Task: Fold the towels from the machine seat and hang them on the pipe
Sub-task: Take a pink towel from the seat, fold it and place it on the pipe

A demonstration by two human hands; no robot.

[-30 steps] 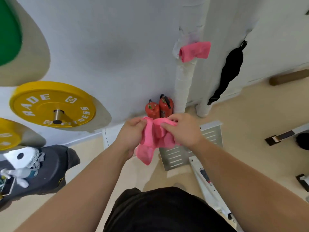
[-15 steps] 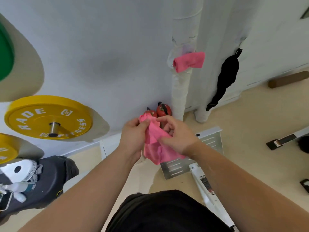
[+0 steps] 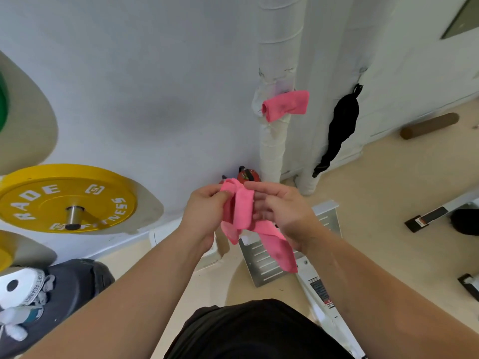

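The fire extinguishers (image 3: 247, 174) by the far wall show only their tops; the left hand (image 3: 207, 212), the right hand (image 3: 281, 212) and the pink towel (image 3: 242, 211) hide the rest. The green plate (image 3: 2, 99) is cut by the left edge, as is the lower yellow plate (image 3: 5, 255). Print on the machine's label (image 3: 321, 290) is too small to read.

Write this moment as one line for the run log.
step: folding | left hand: holds pink towel | right hand: holds same towel | folded towel: on pipe
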